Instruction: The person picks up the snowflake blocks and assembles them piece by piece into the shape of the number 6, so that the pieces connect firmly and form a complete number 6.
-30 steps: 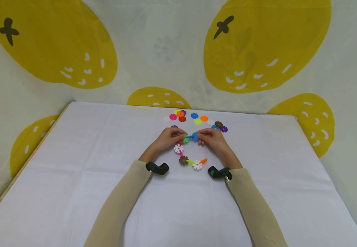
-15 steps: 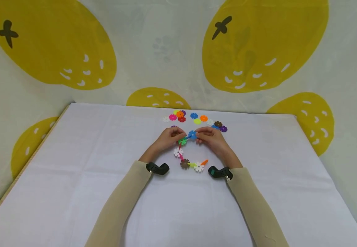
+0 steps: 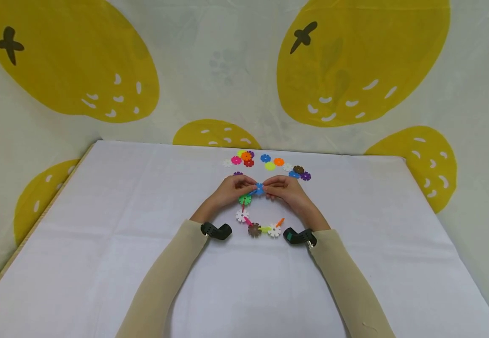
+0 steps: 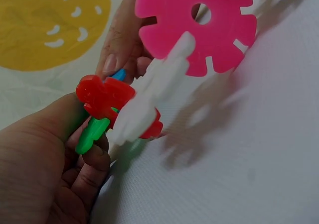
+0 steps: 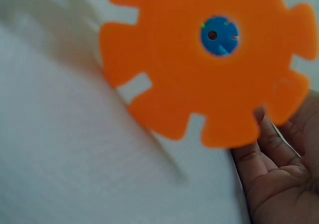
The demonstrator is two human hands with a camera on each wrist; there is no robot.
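right wrist view shows blue disc [image 5: 224,33] through holed orange disc [image 5: 207,79]; head, directly.

Right-wrist view: orange disc [image 5: 207,79] cut off at top, partly hiding right grip [image 5: 281,169], itself cropped.

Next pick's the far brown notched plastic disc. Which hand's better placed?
Right, probably: the far brown notched plastic disc lies just beyond the right hand; the left hand is farther off, across the blue notched plastic disc between them.

Loose discs [image 3: 278,162] lie on the table [image 3: 244,286] behind the chain [image 3: 252,232].
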